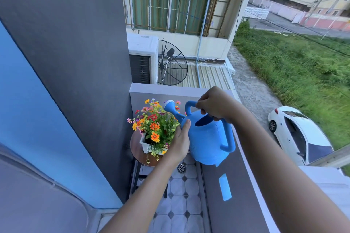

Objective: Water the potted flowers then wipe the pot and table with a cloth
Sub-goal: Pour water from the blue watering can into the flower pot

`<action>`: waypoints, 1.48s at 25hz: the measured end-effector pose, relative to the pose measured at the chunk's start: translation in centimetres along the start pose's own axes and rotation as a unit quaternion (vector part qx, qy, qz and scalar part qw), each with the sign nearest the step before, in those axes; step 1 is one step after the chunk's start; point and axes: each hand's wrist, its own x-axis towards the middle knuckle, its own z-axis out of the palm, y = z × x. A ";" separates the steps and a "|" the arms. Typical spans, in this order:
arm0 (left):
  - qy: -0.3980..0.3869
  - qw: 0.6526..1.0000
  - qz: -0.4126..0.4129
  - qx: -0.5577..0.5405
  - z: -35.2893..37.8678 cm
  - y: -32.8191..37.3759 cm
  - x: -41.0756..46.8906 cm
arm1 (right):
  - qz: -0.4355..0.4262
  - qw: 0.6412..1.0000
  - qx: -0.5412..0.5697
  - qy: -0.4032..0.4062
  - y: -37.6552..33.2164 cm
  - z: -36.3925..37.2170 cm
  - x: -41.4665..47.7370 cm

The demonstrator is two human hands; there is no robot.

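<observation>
A blue plastic watering can (pixel 208 138) hangs in the air over the balcony, its white-tipped spout (pixel 169 105) pointing left above the flowers. My right hand (pixel 214 105) grips the can's top handle. My left hand (pixel 180 142) presses against the can's left side near the base of the spout. Orange, red and pink flowers (pixel 153 121) stand in a white rectangular pot (pixel 144 144) on a small round wooden table (pixel 137 152) in the balcony corner. I see no water coming out and no cloth.
A grey wall (pixel 75 62) stands close on the left. The grey balcony parapet (pixel 236 185) runs along the right and behind the table. The floor has pale tiles with a round drain (pixel 181 168). Below, a white car (pixel 297 134) is parked.
</observation>
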 end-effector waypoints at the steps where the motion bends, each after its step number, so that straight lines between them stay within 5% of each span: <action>1: -0.004 1.000 -0.002 0.002 0.2 0.0 0.1 | 0.002 1.000 0.000 0.004 0.3 -0.1 0.2; 14: -0.026 1.000 0.004 0.002 0.5 1.3 2.9 | 0.008 1.000 0.004 0.014 -0.1 -1.1 2.7; 37: 0.082 0.996 0.042 -0.014 -5.7 2.3 -1.3 | -0.067 0.997 0.010 -0.029 -5.7 3.8 1.9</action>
